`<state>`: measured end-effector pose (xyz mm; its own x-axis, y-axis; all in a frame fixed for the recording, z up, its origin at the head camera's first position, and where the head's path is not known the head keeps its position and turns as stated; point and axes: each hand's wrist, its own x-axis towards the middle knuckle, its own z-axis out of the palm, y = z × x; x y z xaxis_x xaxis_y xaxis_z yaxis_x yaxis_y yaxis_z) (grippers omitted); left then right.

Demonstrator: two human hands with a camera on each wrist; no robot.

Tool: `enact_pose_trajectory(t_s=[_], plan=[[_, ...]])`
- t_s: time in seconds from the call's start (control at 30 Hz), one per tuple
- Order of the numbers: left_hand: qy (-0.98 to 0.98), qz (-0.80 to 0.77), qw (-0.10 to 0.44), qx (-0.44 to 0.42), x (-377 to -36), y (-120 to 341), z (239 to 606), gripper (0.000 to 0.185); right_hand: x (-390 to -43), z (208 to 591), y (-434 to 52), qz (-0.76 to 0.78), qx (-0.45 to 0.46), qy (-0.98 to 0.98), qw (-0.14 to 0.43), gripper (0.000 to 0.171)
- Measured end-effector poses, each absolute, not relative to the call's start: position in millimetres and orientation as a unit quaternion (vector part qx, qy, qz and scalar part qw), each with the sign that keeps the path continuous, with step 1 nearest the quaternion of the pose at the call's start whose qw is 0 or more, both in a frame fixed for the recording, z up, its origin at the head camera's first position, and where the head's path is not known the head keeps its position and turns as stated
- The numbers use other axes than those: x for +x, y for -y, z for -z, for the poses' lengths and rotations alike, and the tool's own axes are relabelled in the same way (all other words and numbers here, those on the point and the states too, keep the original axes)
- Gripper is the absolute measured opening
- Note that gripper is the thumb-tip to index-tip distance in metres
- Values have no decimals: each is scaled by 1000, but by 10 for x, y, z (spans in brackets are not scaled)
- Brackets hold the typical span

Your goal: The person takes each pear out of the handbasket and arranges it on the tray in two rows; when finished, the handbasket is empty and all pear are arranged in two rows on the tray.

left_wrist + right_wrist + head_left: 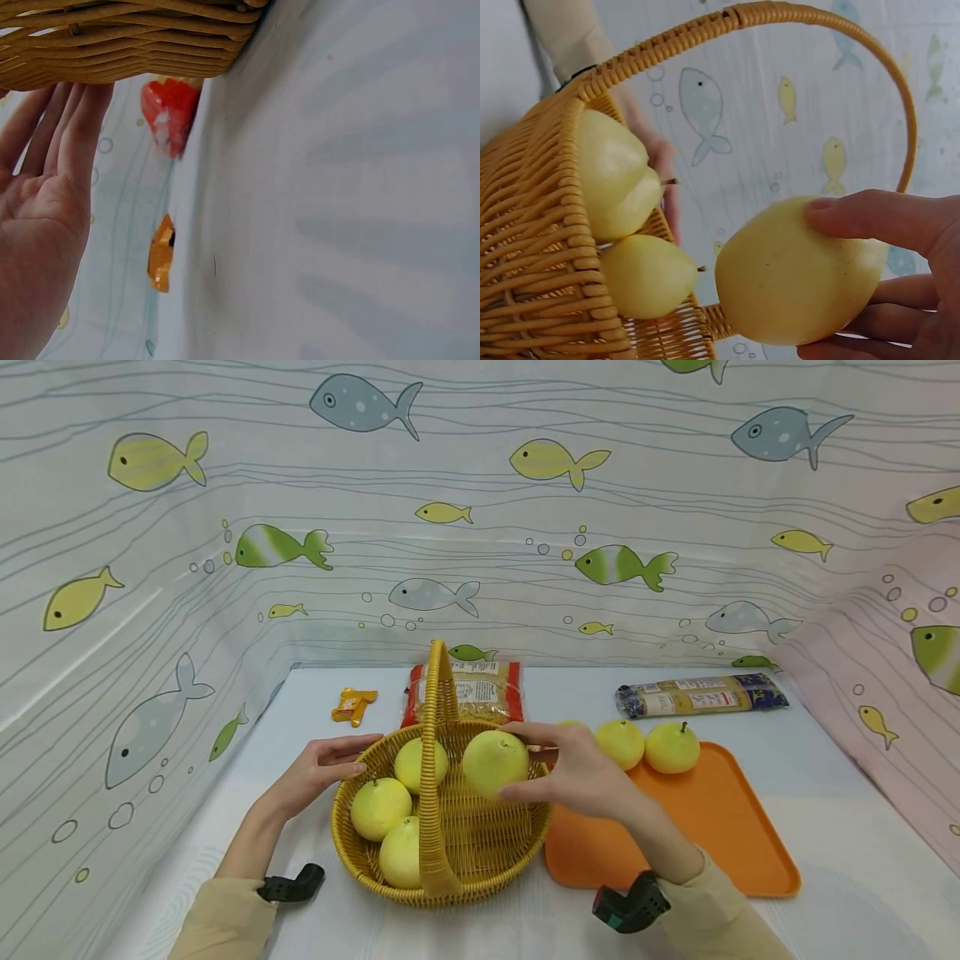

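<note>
My right hand [588,772] grips a round yellow pear [495,764] over the right half of a wicker basket [487,887]. In the right wrist view the thumb lies on top of this pear, with fingers under it. Three more pears, among them the front one [401,853], lie in the basket's left half, beyond the tall handle [430,760]. At the basket's left rim, my left hand [318,774] rests its fingertips, fingers fairly straight. In the left wrist view those fingers reach up to the woven side.
An orange tray [720,827] lies to the right, with several pears, one of them stemmed [672,747], at its back edge. Behind the basket is a red-edged clear packet [468,689]. A small orange packet [353,706] is at back left, a long dark-ended packet [701,695] at back right.
</note>
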<state>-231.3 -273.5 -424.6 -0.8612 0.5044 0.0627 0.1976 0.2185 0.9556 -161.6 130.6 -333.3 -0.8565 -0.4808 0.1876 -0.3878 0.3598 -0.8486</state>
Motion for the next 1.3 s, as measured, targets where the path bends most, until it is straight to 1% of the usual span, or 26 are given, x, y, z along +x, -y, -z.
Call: enact_pose_trajectory(t_s=[0.43, 0.77, 0.93, 1.3], plan=[[-768, -582, 131, 233, -2307, 2735, 4246, 49, -1629, 3242, -1506, 517, -224, -825, 49, 70], [-770, -580, 130, 233, -2304, 2740, 4256, 49, -1661, 3185, -1657, 518, -221, -826, 18, 68], [-771, -579, 129, 233, -2304, 2734, 4246, 49, -1684, 3150, -1762, 512, -206, -834, 10, 69], [-771, -579, 128, 232, -2310, 2740, 4242, 50, -1716, 3050, -2012, 509, -173, -843, -17, 64]])
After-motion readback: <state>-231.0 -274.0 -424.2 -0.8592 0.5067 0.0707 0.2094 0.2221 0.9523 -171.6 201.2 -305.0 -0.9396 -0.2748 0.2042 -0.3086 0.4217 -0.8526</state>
